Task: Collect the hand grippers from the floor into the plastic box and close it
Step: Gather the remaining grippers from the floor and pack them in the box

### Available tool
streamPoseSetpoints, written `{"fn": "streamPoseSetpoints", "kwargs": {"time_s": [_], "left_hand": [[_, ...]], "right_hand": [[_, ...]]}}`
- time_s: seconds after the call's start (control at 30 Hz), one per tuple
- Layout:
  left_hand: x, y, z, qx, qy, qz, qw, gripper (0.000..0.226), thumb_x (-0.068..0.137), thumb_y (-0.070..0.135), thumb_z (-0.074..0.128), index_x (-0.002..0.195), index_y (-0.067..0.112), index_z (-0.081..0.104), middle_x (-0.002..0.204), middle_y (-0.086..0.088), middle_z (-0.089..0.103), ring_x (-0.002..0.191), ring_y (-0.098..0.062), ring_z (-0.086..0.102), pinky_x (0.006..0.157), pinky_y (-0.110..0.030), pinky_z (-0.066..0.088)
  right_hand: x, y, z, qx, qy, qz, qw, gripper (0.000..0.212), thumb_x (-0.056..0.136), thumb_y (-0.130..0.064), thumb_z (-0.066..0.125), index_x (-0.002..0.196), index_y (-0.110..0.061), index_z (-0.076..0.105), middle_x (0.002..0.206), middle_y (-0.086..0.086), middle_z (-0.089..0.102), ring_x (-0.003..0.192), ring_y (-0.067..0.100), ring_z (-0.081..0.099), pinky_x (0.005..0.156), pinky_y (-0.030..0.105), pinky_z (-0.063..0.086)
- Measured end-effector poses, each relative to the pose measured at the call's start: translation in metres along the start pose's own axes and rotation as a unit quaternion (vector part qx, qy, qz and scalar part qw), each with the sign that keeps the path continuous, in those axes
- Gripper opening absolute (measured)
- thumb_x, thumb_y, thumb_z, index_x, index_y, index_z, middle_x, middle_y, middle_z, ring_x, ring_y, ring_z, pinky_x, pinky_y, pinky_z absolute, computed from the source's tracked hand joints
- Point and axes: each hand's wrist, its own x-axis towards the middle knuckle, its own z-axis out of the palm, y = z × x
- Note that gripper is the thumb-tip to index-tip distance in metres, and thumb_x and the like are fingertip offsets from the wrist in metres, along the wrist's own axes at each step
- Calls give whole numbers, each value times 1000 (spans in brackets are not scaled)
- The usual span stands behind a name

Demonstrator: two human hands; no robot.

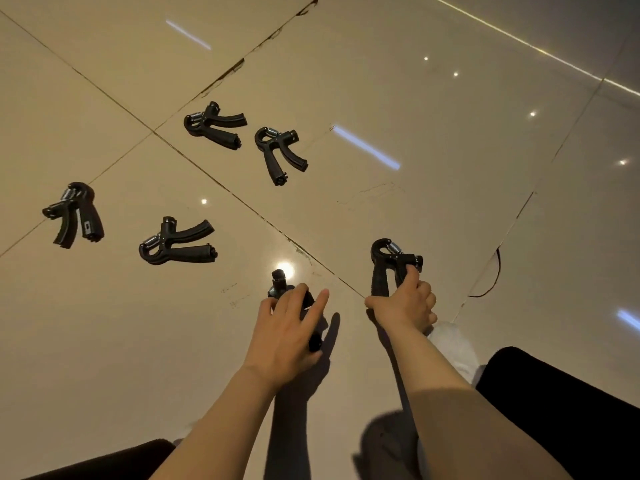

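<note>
Grippers: the right hand (403, 303) holds one gripper (391, 263) upright above the floor (415, 168), spring end pointing away, handles toward the wrist; its grip is clenched round both handles. The left hand (287, 327) covers a second gripper (278, 284) on the floor, knob end pointing away, fingers curled over its handles, forefinger straight. Four more grippers (214, 124) (278, 154) (74, 214) (176, 242) lie flat, well apart, handles splayed.
</note>
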Motion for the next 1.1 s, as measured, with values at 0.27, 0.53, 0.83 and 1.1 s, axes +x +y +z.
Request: {"fn": "streamPoseSetpoints", "kwargs": {"time_s": [0.27,0.53,0.83,1.1], "left_hand": [[-111,37,-27,-30,31,-48,998,87,55,65,55,126,16,49,111,-9,60,94,-23,62,78,-39,49],[-209,93,-71,-51,62,-41,996,91,53,72,45,126,19,47,113,-7,60,85,-22,63,74,-34,51],[-330,160,-103,-138,90,-28,986,89,53,68,53,127,20,50,112,-3,56,86,-17,60,76,-28,46],[-444,230,-125,-229,139,4,964,89,57,66,60,130,19,43,118,-1,52,90,-17,59,81,-25,37]], "right_hand": [[-109,64,-19,-124,5,-135,983,91,67,-30,75,142,-27,23,139,4,33,130,24,25,101,37,28],[-228,144,-53,-193,51,-263,944,81,74,-29,69,140,-28,23,139,0,31,133,21,23,107,38,21],[-358,227,-71,-142,126,-349,918,86,69,-38,73,141,-31,26,137,-6,31,134,14,21,110,36,14],[-473,313,-93,-112,183,-392,895,82,69,-33,73,140,-31,31,136,-6,33,133,16,25,110,39,14]]}}
